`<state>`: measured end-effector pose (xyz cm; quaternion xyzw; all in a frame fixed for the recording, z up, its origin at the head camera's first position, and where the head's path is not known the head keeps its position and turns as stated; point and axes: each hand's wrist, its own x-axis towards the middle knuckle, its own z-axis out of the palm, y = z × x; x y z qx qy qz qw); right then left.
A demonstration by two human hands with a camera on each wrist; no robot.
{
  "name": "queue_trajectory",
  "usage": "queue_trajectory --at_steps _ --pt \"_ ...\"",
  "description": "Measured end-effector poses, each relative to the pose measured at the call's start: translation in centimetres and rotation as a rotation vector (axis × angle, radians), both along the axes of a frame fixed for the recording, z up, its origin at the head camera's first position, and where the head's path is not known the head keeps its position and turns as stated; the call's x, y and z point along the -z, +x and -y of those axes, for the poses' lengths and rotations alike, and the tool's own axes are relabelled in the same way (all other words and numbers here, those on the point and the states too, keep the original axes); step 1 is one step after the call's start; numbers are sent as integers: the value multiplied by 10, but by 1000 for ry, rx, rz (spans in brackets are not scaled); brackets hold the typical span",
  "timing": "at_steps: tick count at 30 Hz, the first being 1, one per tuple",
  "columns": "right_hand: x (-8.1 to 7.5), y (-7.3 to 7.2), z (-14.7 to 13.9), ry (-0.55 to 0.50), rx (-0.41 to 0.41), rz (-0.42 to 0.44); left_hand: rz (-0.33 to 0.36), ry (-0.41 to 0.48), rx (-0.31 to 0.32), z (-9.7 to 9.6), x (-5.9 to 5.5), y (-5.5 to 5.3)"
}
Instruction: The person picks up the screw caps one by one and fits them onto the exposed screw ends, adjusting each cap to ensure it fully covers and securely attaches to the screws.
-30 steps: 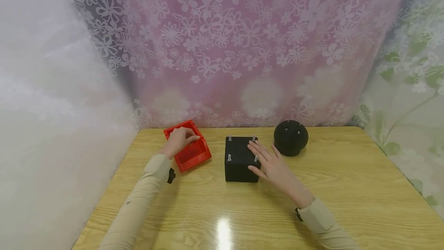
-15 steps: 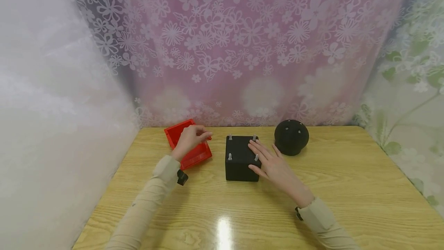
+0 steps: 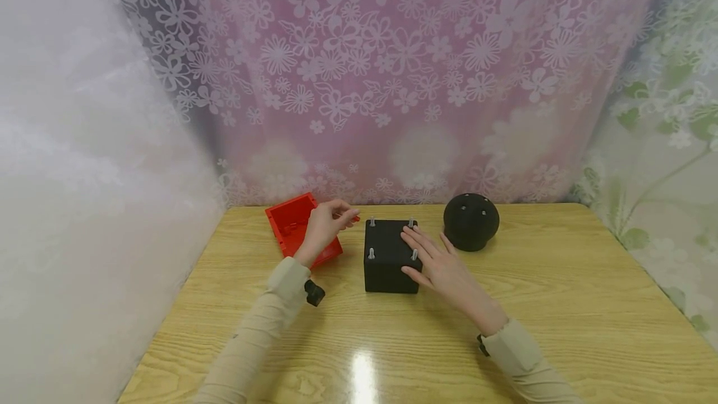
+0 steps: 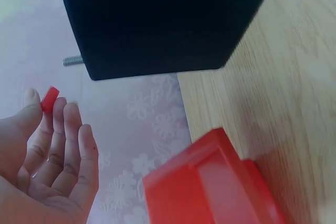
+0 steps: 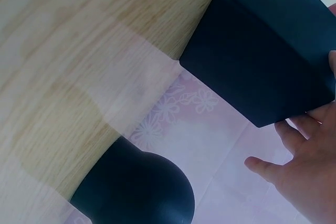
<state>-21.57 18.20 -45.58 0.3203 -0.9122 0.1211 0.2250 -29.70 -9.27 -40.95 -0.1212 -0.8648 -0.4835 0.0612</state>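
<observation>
My left hand is raised between a red bin and a black block, pinching a small red piece between thumb and fingertips. Its exact kind is too small to tell. Four-sided and matte, the block has upright threaded studs at the corners of its top. My right hand rests on the block's right side, fingers stretched across the top beside the right-hand studs. The red bin lies to the left, partly behind my left hand, with small red bits inside.
A black rounded knob-like piece with small metal dots on top stands right of the block, near the back of the wooden table. Behind the table hangs a pink flowered curtain.
My left hand has lifted from the red bin and moved right toward the block, carrying the small red piece. The right hand and the block have stayed in place.
</observation>
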Motion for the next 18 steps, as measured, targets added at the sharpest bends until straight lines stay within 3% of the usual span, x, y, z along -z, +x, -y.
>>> queue_trajectory --at_steps 7,12,18 --pt "2 -2 0 8 5 -4 -38 18 3 -10 4 -3" --pt "1 -1 -2 21 10 23 -72 -15 -5 -16 4 -5" --pt "0 0 -2 29 13 43 -71 -26 -3 -22 3 -5"
